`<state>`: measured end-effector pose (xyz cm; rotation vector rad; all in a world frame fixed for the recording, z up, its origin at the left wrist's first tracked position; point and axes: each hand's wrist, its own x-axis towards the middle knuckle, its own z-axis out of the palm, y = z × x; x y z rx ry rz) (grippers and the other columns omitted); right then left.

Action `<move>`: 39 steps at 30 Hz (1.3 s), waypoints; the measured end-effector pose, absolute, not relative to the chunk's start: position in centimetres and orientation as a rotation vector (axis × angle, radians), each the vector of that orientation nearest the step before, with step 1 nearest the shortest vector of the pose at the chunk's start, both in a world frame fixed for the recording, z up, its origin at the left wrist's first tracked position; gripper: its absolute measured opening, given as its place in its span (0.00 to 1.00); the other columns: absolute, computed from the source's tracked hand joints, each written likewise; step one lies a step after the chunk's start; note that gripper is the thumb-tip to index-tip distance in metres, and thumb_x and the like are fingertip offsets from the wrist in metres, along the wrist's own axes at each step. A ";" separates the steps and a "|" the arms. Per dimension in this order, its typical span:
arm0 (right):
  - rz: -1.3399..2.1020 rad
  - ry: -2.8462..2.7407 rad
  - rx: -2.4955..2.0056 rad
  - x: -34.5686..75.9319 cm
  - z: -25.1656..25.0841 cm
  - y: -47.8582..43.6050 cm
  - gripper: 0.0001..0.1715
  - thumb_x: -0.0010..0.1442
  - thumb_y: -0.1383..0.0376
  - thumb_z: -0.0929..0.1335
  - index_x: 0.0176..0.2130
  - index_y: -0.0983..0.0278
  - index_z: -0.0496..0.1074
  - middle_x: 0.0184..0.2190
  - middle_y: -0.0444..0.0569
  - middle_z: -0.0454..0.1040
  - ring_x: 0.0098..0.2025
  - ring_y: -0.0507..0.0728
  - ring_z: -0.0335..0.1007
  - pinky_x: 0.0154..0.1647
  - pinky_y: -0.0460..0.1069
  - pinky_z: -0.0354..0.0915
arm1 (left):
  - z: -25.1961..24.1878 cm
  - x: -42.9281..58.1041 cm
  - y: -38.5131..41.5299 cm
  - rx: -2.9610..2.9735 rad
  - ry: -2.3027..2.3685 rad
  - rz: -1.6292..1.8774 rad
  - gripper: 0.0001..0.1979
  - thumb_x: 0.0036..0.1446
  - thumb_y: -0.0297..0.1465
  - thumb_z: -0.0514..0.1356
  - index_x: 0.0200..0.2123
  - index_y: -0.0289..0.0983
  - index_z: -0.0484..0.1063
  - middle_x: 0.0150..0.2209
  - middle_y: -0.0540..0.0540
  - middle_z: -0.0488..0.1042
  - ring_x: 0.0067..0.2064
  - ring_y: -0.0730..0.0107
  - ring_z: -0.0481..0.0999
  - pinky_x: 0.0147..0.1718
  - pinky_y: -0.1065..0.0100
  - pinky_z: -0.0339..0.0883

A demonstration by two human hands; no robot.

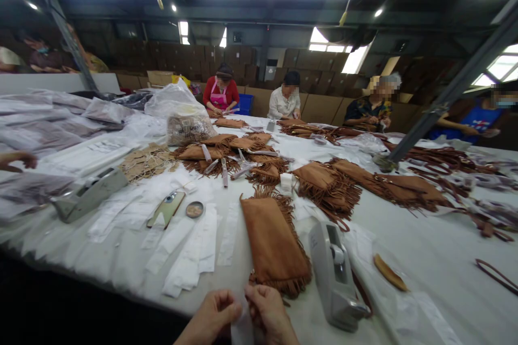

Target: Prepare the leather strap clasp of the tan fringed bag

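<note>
A brown suede fringed bag (275, 240) lies flat at the table's front, its near corner close to my fingertips. My left hand (216, 315) is closed, thumb against fingers, on a thin white strip (242, 328) that hangs between my hands. My right hand (270, 310) is pinched beside the strip, right by the bag's corner; whatever sits in its fingertips is hidden. To the right of the bag stands a grey tape dispenser (338, 275). Several white paper strips (194, 253) are spread to the left.
More fringed bags (324, 178) are piled mid-table. At left are a second tape dispenser (91, 191), a phone (167, 209), a small round tin (195, 209) and brown tags (148, 161). A metal post (437, 113) rises at right. Several co-workers sit across the table.
</note>
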<state>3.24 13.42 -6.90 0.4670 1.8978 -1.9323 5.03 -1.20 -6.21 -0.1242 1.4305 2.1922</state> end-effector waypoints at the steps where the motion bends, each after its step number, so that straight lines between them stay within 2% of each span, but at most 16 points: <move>1: -1.995 1.810 0.465 3.6 -7.1 13.3 0.28 0.38 0.43 0.70 0.19 0.63 0.62 0.11 0.37 0.59 0.13 0.45 0.47 0.16 0.43 0.42 | -6.0 5.1 -1.2 -0.108 1.458 2.176 0.18 0.41 0.42 0.67 0.23 0.34 0.67 0.20 0.52 0.69 0.22 0.76 0.63 0.24 0.73 0.55; 4: -2.113 1.616 0.472 4.5 -7.6 12.8 0.28 0.32 0.47 0.75 0.19 0.65 0.63 0.13 0.38 0.61 0.15 0.46 0.53 0.17 0.43 0.45 | -5.8 5.2 -1.3 -0.089 1.672 2.074 0.11 0.41 0.34 0.66 0.20 0.33 0.68 0.19 0.52 0.69 0.22 0.76 0.63 0.24 0.73 0.54; 8: -2.135 1.530 0.503 4.5 -7.1 12.8 0.29 0.29 0.50 0.77 0.18 0.64 0.61 0.12 0.36 0.59 0.14 0.44 0.48 0.16 0.42 0.41 | -5.7 5.2 -2.5 -0.090 1.916 1.890 0.04 0.40 0.28 0.61 0.20 0.33 0.69 0.18 0.54 0.67 0.23 0.75 0.63 0.25 0.73 0.54; 11: -2.170 1.457 0.521 4.1 -5.7 13.3 0.29 0.31 0.51 0.77 0.19 0.64 0.61 0.14 0.38 0.63 0.15 0.44 0.49 0.16 0.42 0.41 | -5.4 5.3 -3.9 -0.091 2.160 1.704 0.05 0.43 0.30 0.60 0.20 0.34 0.70 0.19 0.53 0.67 0.25 0.73 0.64 0.25 0.73 0.54; 15: -2.198 1.322 0.534 4.1 -3.9 13.8 0.24 0.37 0.54 0.77 0.23 0.66 0.66 0.18 0.40 0.67 0.18 0.43 0.52 0.17 0.40 0.43 | -4.8 5.6 -4.8 -0.012 2.403 1.419 0.08 0.46 0.32 0.58 0.20 0.35 0.72 0.18 0.53 0.68 0.25 0.72 0.66 0.24 0.73 0.51; 20: -2.152 1.486 0.413 4.2 -5.4 13.9 0.26 0.36 0.51 0.76 0.22 0.67 0.66 0.15 0.40 0.65 0.15 0.43 0.48 0.16 0.42 0.37 | -3.8 5.6 -3.9 0.123 2.407 1.258 0.09 0.47 0.31 0.55 0.20 0.35 0.72 0.17 0.53 0.68 0.23 0.73 0.65 0.23 0.73 0.50; 23: -2.111 1.641 0.388 4.0 -7.3 14.0 0.29 0.34 0.46 0.75 0.22 0.65 0.64 0.12 0.37 0.62 0.13 0.43 0.45 0.16 0.44 0.36 | -3.2 5.5 -3.4 0.161 2.392 1.224 0.09 0.46 0.31 0.55 0.19 0.34 0.71 0.16 0.54 0.65 0.22 0.74 0.63 0.21 0.73 0.47; 28: -2.021 1.818 0.361 3.7 -7.9 14.0 0.31 0.32 0.43 0.74 0.22 0.65 0.66 0.12 0.38 0.63 0.13 0.44 0.47 0.16 0.45 0.38 | -2.5 5.4 -3.5 0.202 2.355 1.239 0.09 0.44 0.30 0.54 0.18 0.33 0.70 0.14 0.56 0.59 0.20 0.77 0.58 0.19 0.73 0.44; 35: -2.028 1.904 0.304 3.9 -5.4 13.8 0.22 0.39 0.51 0.73 0.22 0.67 0.68 0.16 0.42 0.68 0.16 0.46 0.53 0.18 0.45 0.44 | -2.2 5.0 -3.3 0.177 2.232 1.328 0.08 0.43 0.29 0.55 0.19 0.33 0.72 0.15 0.55 0.60 0.20 0.76 0.59 0.19 0.73 0.44; 39: -2.038 1.917 0.316 4.1 -5.2 13.8 0.19 0.40 0.54 0.73 0.20 0.67 0.70 0.15 0.42 0.67 0.16 0.46 0.53 0.18 0.45 0.45 | -2.8 4.7 -3.2 0.163 2.184 1.404 0.09 0.44 0.29 0.56 0.19 0.32 0.73 0.15 0.56 0.58 0.21 0.77 0.56 0.20 0.73 0.44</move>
